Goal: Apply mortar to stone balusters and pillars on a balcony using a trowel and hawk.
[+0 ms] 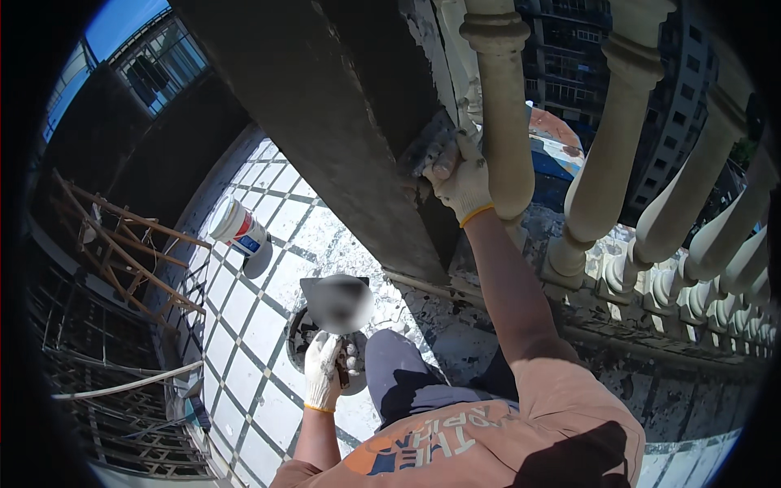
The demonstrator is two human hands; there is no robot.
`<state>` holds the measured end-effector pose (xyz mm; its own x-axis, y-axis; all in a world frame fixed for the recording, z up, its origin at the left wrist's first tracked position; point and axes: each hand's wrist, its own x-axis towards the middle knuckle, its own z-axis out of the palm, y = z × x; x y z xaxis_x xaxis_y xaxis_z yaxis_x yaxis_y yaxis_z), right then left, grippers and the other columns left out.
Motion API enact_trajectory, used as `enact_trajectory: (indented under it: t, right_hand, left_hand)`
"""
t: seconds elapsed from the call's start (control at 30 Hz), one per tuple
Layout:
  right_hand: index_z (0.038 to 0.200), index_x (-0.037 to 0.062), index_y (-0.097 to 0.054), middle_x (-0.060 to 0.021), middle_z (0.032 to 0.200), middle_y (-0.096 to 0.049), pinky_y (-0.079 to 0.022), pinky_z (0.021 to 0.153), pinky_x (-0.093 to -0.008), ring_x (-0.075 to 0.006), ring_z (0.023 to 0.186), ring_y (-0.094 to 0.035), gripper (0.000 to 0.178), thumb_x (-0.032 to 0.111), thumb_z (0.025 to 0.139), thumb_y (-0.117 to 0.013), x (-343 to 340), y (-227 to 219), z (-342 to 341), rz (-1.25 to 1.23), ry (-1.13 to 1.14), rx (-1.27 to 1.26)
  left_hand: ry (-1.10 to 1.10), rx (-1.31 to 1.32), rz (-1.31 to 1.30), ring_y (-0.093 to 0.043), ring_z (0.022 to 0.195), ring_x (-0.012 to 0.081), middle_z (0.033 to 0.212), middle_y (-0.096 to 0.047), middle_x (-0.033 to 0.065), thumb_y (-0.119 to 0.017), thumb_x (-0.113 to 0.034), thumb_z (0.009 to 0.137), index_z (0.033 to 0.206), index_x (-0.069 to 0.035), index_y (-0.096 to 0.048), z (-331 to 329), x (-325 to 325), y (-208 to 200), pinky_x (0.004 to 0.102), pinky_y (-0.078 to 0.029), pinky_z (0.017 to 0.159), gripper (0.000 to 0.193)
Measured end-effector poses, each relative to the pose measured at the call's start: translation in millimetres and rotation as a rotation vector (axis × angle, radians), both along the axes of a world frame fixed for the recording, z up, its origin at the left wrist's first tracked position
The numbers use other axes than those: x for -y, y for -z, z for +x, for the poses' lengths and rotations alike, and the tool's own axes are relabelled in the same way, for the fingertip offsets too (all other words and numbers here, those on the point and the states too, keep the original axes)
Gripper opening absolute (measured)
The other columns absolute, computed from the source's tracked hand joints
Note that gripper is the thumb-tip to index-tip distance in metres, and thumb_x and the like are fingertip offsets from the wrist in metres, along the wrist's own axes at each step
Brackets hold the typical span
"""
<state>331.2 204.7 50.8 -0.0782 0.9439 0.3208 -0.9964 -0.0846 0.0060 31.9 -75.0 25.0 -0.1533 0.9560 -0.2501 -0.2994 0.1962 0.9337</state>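
Observation:
My right hand (460, 175), in a white knitted glove with a yellow cuff, is closed round a mortar-smeared plastering trowel (425, 145). The trowel lies against the dark, freshly coated face of a square pillar (325, 122), close to a baluster. Lower down, my left hand (324, 370), gloved alike, is closed round the brown handle of a trowel (343, 376). A dark, broad-edged shape (335, 299) just beyond that hand is partly blurred, so I cannot tell whether it is the trowel's blade. Beside this hand, a round dark pan (298, 337) with grey clumps shows only in part.
Cream balusters (508, 114) line the right side, with tall buildings beyond. A white bucket (238, 228) stands on the tiled floor (236, 313), left of the pillar. Farther left are a wooden trestle (122, 244) and metal railings. Mortar splashes cover the floor around the pillar's base.

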Motion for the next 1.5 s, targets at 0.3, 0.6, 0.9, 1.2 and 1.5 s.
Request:
enact_trajectory:
  t: [0.3,0.6,0.9,1.2,1.5]
  right_hand:
    - [0.101,0.0090,-0.061,-0.0124,0.076,-0.059,-0.048,0.068,-0.0500,-0.0299,0.066,-0.057,0.015,0.023,0.098,-0.060,58.7,152.6,23.4,-0.432,-0.078,0.308]
    - [0.103,0.0061,-0.069,-0.0105,0.083,-0.064,-0.045,0.071,-0.0340,-0.0225,0.076,-0.060,0.023,0.025,0.094,-0.059,173.7,33.3,53.5,0.041,-0.016,1.417]
    - [0.101,0.0008,-0.068,-0.0045,0.066,-0.057,-0.037,0.063,-0.0247,-0.0105,0.062,-0.048,0.028,0.026,0.099,-0.056,183.2,-18.5,74.1,-0.025,0.158,1.555]
    - [0.109,-0.0023,-0.070,-0.0043,0.068,-0.062,-0.033,0.046,-0.0206,-0.0117,0.045,-0.046,0.027,0.021,0.099,-0.060,141.2,-71.7,35.5,0.190,0.061,1.194]
    - [0.122,0.0017,-0.064,-0.0072,0.089,-0.068,-0.045,0.054,-0.0203,-0.0122,0.065,-0.062,0.029,0.019,0.098,-0.064,133.6,-46.5,92.0,0.499,-0.125,1.942]
  left_hand:
    - [-0.026,0.089,-0.013,-0.053,0.051,0.0121,0.076,-0.062,0.0080,-0.061,-0.017,0.098,0.111,-0.004,-0.059,11.6,13.5,-1.5,0.0232,-0.041,0.044,0.018]
    - [0.138,0.161,0.037,-0.052,0.051,0.0123,0.075,-0.062,0.0094,-0.064,-0.019,0.098,0.111,-0.003,-0.059,9.3,-6.8,3.3,0.0234,-0.041,0.044,0.021]
    - [0.436,0.120,-0.036,-0.052,0.050,0.0121,0.073,-0.062,0.0099,-0.066,-0.020,0.096,0.104,-0.001,-0.061,9.5,-37.1,-15.1,0.0229,-0.038,0.042,0.021]
    - [0.812,0.037,-0.050,-0.053,0.050,0.0109,0.071,-0.063,0.0082,-0.070,-0.024,0.096,0.100,-0.001,-0.063,36.2,-60.7,-28.6,0.0220,-0.037,0.039,0.025]
    - [0.488,0.136,0.089,-0.049,0.044,0.0094,0.065,-0.060,0.0054,-0.067,-0.028,0.098,0.099,-0.001,-0.063,-25.5,-49.6,-28.1,0.0209,-0.032,0.035,0.028]
